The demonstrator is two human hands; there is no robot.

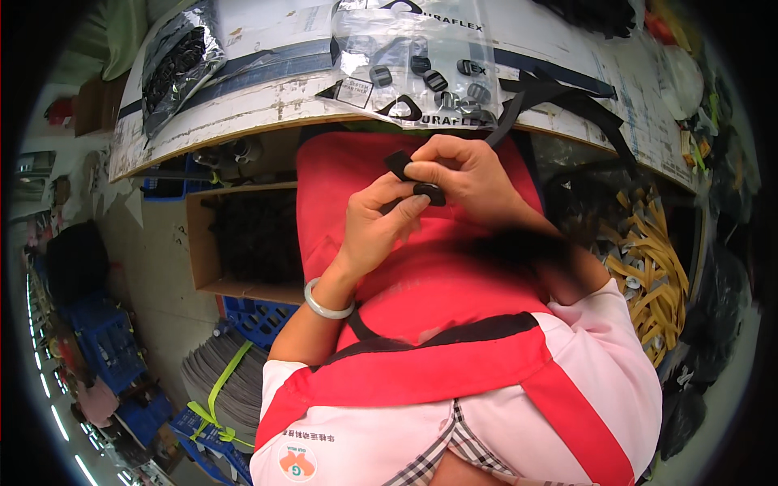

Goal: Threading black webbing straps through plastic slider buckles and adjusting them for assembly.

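Note:
Over my red apron, just below the table edge, both my hands are close together. My left hand pinches a small black plastic buckle between thumb and fingers. A black webbing strap is gripped in my right hand, its short end sticking out above the buckle. From that hand the strap runs up to the right across the tabletop and hangs back over the edge. On the table in front lies a clear plastic bag with several black buckles in it. Whether strap and buckle touch is hard to see.
The worn white table spans the front. A dark plastic bag lies at its left. Under it stands a cardboard box of black pieces. Tan straps pile up at the right; a grey webbing roll sits lower left.

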